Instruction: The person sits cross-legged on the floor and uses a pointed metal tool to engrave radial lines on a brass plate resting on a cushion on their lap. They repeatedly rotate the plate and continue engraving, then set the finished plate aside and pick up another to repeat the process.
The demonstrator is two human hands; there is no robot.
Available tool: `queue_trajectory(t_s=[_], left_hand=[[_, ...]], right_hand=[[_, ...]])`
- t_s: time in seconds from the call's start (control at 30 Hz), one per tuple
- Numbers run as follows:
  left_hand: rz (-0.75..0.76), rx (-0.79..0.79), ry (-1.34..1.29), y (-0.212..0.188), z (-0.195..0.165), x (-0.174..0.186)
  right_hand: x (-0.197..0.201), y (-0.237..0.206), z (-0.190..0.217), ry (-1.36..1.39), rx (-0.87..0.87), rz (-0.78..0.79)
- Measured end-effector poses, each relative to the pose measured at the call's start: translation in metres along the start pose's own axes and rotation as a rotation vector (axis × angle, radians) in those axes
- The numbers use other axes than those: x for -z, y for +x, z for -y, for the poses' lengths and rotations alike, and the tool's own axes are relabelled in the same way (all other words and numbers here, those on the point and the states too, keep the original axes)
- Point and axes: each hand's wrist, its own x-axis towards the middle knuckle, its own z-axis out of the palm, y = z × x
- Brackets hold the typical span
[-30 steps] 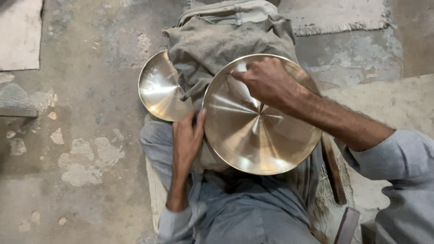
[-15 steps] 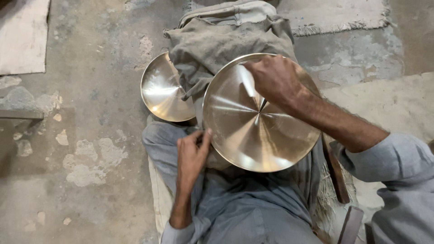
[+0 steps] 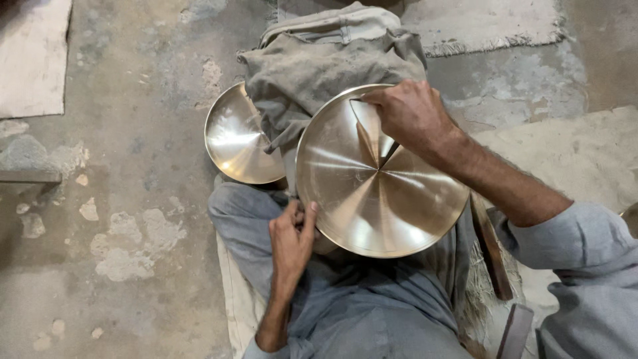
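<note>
A large round polished brass-coloured metal plate (image 3: 382, 176) is held over the lap of a seated person in grey trousers (image 3: 345, 299). The left hand (image 3: 292, 242) is set at the plate's lower left rim, its fingers (image 3: 307, 216) curled against the edge, thumb side touching the metal. The right hand (image 3: 409, 116) is laid on the plate's upper part, its fingers pressed together and bent down onto the shiny surface; whether something small is pinched beneath them cannot be told. A crumpled grey-brown cloth (image 3: 332, 66) is draped just beyond the plate, touching its upper rim. A second, smaller round brass-coloured plate (image 3: 236, 136) is seen to the left, partly covered by the cloth, resting on the worn concrete floor (image 3: 119, 199).
</note>
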Motion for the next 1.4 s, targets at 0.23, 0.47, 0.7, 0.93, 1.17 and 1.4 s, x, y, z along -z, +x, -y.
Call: queue_trajectory(t_s=[0.23,0.47,0.7,0.93,1.17,1.4], left_hand=[[0.083,0.047,-0.004,0.032,-0.010,0.019],[0.051,-0.070,0.092,0.097,-0.014,-0.005],[-0.026,-0.109,-0.049,0.096,-0.004,-0.019],[-0.329,0.070,-0.334,0.056,0.050,0.071],[-0.793,0.053,-0.631,0.074,0.115,0.169],[-1.254,0.262,-0.290,0.118,0.131,0.177]], right_hand=[[-0.007,-0.008,0.003,-0.209,0.075,-0.045],[-0.020,-0.047,-0.011,-0.205,0.221,-0.305],[-0.011,-0.069,-0.038,-0.015,0.247,-0.376],[0.043,-0.120,-0.101,0.195,0.178,-0.597],[0.021,-0.142,-0.119,0.232,-0.205,-0.466],[0.003,-0.157,-0.111,0.325,-0.190,-0.482]])
